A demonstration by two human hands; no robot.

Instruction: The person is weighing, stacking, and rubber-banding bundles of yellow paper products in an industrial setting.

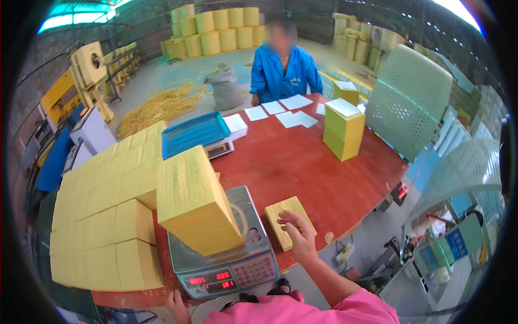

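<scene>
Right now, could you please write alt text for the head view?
The right hand is over a low yellow stack on a red table, beside a digital scale bearing a taller yellow block; a co-worker in blue is opposite.

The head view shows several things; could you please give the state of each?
Near scale: switched on, red digits lit
Tall yellow block: resting on the near scale
Small yellow stack: lying flat
Right hand: at the small yellow stack, fingers bent, not gripping
Left hand: low beside the near scale, grip unclear
Blue tray: face up
Grey sack: upright
</scene>
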